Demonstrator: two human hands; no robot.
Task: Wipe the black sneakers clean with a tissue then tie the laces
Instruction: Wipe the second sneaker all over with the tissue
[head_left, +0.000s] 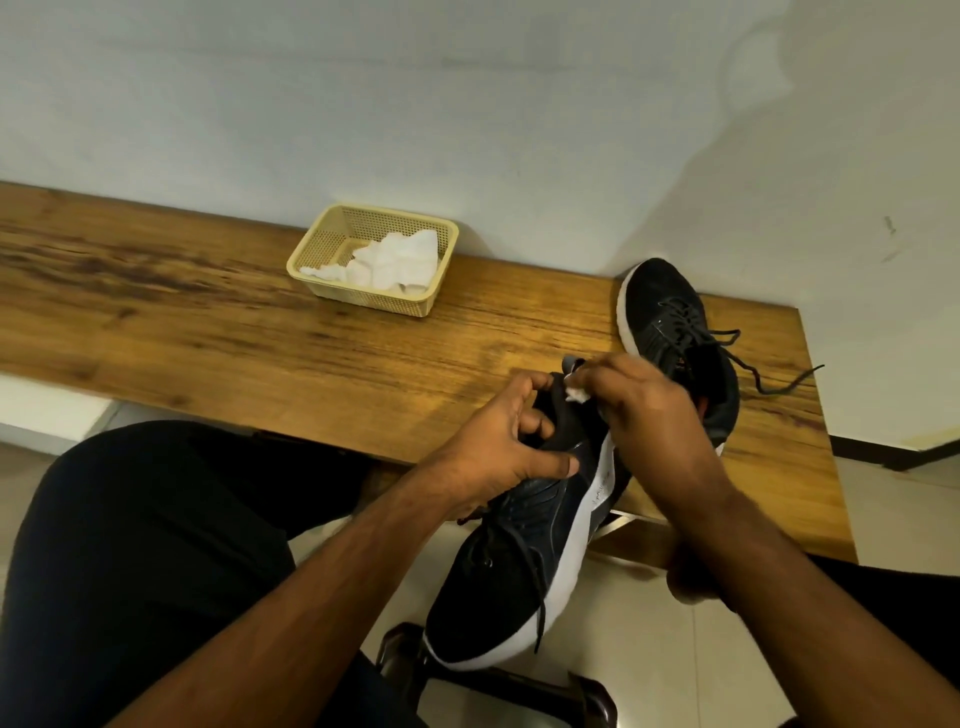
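My left hand (506, 441) grips the heel collar of a black sneaker with a white sole (511, 566), held over the table edge with its toe pointing down toward me. Its laces hang loose. My right hand (649, 410) pinches a small wad of white tissue (576, 392) against the sneaker's heel. A second black sneaker (670, 322) rests on the wooden table (260, 332) at the right, toe toward the wall, with untied laces trailing to the right.
A cream plastic basket (317, 249) holding more white tissues stands by the wall at the table's middle. My dark-trousered knee (156, 519) is below left. A chair base (587, 696) and tiled floor lie under the held sneaker.
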